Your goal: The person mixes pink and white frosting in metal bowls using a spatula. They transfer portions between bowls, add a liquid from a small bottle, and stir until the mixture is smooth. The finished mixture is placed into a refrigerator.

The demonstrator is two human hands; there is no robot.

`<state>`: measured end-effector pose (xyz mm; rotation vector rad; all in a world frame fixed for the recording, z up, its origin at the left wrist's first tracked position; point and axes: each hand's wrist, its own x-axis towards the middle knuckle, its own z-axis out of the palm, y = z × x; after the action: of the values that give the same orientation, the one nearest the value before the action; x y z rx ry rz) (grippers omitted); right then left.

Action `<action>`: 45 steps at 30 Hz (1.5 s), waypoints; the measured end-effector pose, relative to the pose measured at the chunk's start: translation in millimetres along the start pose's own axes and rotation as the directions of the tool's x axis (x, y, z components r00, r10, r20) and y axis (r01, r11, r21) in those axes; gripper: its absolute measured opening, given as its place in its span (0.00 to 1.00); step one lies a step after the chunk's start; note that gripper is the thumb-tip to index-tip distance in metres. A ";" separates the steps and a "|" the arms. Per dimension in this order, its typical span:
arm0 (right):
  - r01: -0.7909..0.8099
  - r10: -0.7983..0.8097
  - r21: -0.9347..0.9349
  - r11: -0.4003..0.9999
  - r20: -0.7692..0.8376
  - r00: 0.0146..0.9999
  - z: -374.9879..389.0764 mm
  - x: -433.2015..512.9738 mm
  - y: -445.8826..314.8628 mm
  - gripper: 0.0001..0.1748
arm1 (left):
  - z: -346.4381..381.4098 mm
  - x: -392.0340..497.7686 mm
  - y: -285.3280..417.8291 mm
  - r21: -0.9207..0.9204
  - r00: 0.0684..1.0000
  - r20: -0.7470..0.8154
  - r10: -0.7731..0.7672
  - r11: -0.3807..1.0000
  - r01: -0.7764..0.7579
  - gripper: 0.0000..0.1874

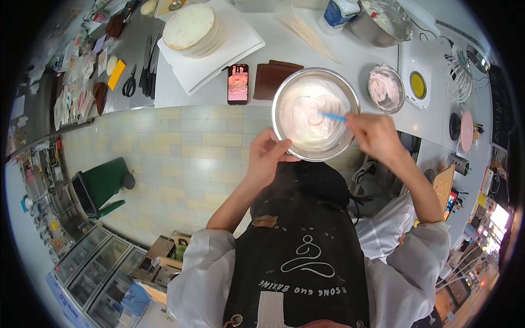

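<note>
A steel mixing bowl (277, 132) of pale pink-white cream (305, 104) is held at the counter's front edge, tilted toward me. My left hand (268, 153) grips its lower left rim, thumb on top. In my right hand (375, 135) is the blue handle of a spatula (332, 116), whose blade is sunk in the cream and hidden. Behind the bowl lie a brown leather-like wallet or case (266, 82) and a phone (238, 86) showing a pink cake. To the right stands a smaller metal bowl (385, 88) with pink cream.
A pale round cake (192, 30) sits on white boards (233, 45) at back left. Scissors (129, 84) and knives (145, 78) lie farther left. A large steel bowl (381, 24), a kitchen scale (418, 84) and a whisk (458, 76) are at right. A green bin (104, 182) stands on the floor.
</note>
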<state>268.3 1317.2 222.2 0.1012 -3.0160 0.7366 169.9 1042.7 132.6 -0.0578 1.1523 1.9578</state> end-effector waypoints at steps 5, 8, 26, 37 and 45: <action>-0.144 0.153 -0.077 0.987 0.125 0.980 0.2 -17.2 3.4 0.07 | -1.1 -1.1 -1.6 -0.019 0.997 -0.063 0.048 0.999 -0.049 0.04; -0.030 0.028 0.018 0.999 0.118 0.993 9.5 -12.6 8.0 0.09 | 0.7 0.2 -5.7 0.006 0.998 0.061 0.036 0.999 -0.036 0.04; -0.104 0.102 -0.049 0.993 -0.049 0.994 8.0 -2.5 1.3 0.07 | -10.4 -6.6 1.6 0.016 0.999 -0.005 0.049 0.999 -0.049 0.05; -0.099 0.118 -0.141 0.985 0.126 0.985 9.1 3.7 -7.7 0.07 | -13.0 -8.0 2.1 -0.022 0.997 -0.060 0.044 0.999 -0.046 0.04; -0.119 0.152 -0.185 0.976 0.179 0.972 4.5 10.9 -17.5 0.10 | -15.9 -8.6 4.2 -0.001 0.996 -0.061 0.061 0.998 -0.061 0.04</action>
<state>258.6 1299.1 226.8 -0.0432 -3.2835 0.4944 167.0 1024.5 130.0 -0.0855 1.2031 2.0238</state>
